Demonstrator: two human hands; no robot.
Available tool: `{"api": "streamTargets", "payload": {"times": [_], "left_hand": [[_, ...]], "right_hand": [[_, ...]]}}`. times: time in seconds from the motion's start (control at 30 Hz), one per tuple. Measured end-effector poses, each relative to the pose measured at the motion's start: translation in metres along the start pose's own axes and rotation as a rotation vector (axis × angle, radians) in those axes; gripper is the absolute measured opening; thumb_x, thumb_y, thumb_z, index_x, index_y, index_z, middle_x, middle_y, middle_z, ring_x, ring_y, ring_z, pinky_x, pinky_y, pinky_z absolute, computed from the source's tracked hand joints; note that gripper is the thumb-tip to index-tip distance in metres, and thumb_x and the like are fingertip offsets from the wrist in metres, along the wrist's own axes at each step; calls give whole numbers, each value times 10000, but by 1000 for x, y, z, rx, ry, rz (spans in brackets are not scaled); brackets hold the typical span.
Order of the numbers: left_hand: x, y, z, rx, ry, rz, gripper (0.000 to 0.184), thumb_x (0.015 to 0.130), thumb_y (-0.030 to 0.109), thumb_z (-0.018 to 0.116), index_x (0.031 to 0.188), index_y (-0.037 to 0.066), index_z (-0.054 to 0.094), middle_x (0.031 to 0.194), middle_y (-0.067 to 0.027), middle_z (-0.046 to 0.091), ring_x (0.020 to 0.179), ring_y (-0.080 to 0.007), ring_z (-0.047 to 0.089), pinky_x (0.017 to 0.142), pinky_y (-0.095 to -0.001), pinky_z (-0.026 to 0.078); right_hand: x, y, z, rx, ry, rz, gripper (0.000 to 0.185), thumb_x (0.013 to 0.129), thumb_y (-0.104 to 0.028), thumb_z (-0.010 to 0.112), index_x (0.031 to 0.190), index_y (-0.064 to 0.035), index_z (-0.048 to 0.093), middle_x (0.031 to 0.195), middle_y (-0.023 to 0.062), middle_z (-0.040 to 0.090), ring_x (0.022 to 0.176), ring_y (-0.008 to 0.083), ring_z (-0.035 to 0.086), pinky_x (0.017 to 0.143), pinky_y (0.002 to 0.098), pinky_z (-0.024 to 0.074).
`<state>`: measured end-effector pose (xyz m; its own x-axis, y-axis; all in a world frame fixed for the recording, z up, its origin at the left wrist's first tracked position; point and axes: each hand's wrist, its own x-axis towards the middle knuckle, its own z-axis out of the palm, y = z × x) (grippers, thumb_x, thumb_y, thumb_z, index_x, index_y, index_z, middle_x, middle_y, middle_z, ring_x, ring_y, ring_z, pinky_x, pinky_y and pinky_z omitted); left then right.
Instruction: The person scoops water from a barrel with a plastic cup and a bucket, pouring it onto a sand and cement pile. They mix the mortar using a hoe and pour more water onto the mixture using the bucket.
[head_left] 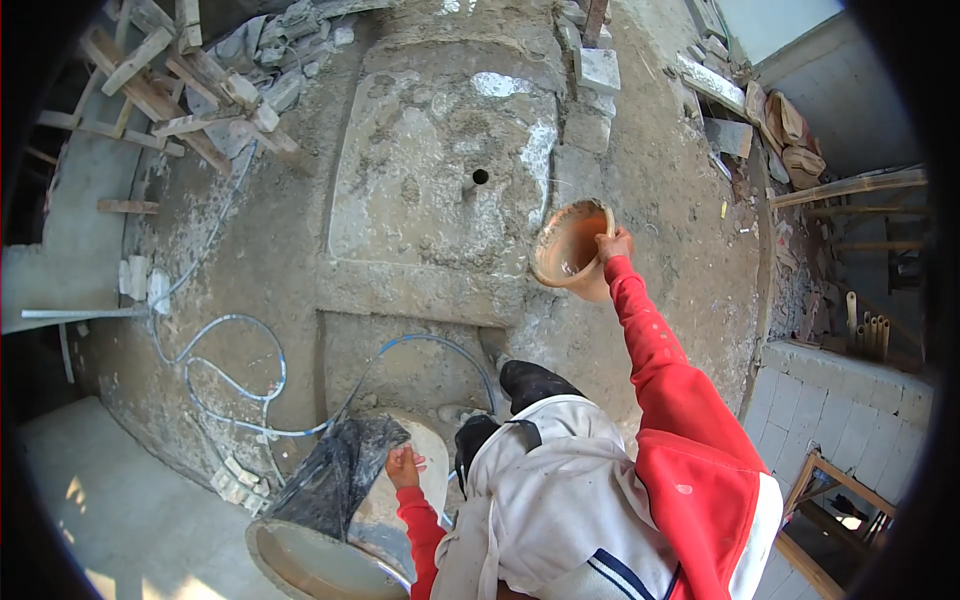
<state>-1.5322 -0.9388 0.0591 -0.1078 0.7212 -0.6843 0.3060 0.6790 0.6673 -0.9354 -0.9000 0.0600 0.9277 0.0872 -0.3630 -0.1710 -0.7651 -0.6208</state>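
Note:
My right hand (615,245) reaches forward, its fingers wrapped over the rim of an orange-brown bucket (575,240). The bucket is tilted, its wide mouth facing up and to the left, and pale smears mark its inside. My left hand (404,466) hangs at my side with loosely bent fingers and nothing visible in them. Below it is the pale side of a drum (385,510), partly draped with a black plastic sheet (352,465). Cloudy water (320,560) shows in the drum's round opening.
Ahead lies a raised concrete slab (430,190) with a dark round hole (480,177). A blue-grey hose (232,320) loops over the ground at left. Wooden trestles (160,85) and rubble stand far left; concrete blocks (598,72) line the slab's right side.

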Motion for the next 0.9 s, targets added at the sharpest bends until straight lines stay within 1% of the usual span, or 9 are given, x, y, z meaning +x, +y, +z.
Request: {"api": "streamTargets", "payload": {"times": [0.07, 0.13, 0.33, 0.37, 0.47, 0.5, 0.7, 0.8, 0.9], "left_hand": [[-3, -6, -3, 7, 38, -116, 230, 869, 254, 594, 826, 62, 474, 655, -84, 571, 536, -180, 611, 399, -294, 500], [-7, -7, -1, 14, 26, -122, 236, 868, 248, 597, 847, 51, 470, 672, -94, 577, 542, -180, 611, 415, -295, 509], [-14, 8, 22, -3, -42, -56, 221, 867, 234, 598, 850, 58, 465, 690, -89, 576, 545, -177, 610, 423, -289, 510], [-13, 8, 24, -5, -60, -31, 214, 869, 235, 595, 839, 68, 464, 691, -80, 570, 542, -178, 611, 415, -289, 508], [-7, 4, 29, 15, -80, -38, 212, 871, 233, 595, 839, 74, 458, 689, -74, 566, 539, -175, 607, 411, -286, 503], [-5, 1, 29, 10, -82, -39, 212, 871, 233, 595, 839, 74, 458, 689, -74, 566, 539, -175, 607, 411, -286, 503], [-6, -8, 18, 2, -32, -42, 266, 858, 286, 612, 827, 69, 462, 679, -76, 571, 544, -170, 604, 414, -286, 505], [-20, -5, 12, -38, 20, -49, 264, 864, 275, 606, 829, 57, 460, 689, -76, 578, 553, -153, 604, 429, -269, 498], [-27, -16, 8, -48, 39, -91, 276, 864, 280, 606, 833, 51, 456, 690, -81, 578, 553, -157, 603, 428, -276, 505]], "right_hand": [[12, -4, 23, -237, 32, -190, 202, 668, -157, 626, 831, -50, 574, 845, 207, 629, 812, 373, 618, 731, 437, 476], [19, -13, 48, -238, 100, -260, 225, 643, -182, 635, 799, -32, 573, 802, 229, 615, 794, 412, 596, 721, 451, 466], [27, -43, 59, -162, 112, -313, 215, 651, -178, 631, 796, -32, 569, 805, 231, 612, 799, 417, 591, 720, 454, 464], [35, -36, 62, -147, 134, -325, 207, 652, -168, 648, 780, -32, 559, 749, 193, 610, 709, 352, 602, 677, 419, 469], [53, -11, 58, 95, 87, -257, 208, 651, -169, 635, 784, -28, 558, 746, 192, 616, 696, 348, 602, 681, 424, 469], [57, -2, 55, 193, 97, -259, 203, 637, -147, 652, 757, -21, 546, 697, 144, 606, 637, 267, 592, 619, 392, 466], [54, 28, -10, 365, 69, -216, 202, 671, -153, 687, 698, -34, 526, 619, 57, 558, 540, 144, 497, 531, 338, 440], [55, 38, -37, 239, 58, -192, 233, 687, -187, 709, 675, -53, 520, 620, 48, 556, 530, 124, 484, 515, 338, 429], [57, 37, -42, -19, 106, -268, 342, 719, -321, 672, 692, -17, 518, 648, 135, 580, 571, 245, 545, 559, 398, 437]]}}
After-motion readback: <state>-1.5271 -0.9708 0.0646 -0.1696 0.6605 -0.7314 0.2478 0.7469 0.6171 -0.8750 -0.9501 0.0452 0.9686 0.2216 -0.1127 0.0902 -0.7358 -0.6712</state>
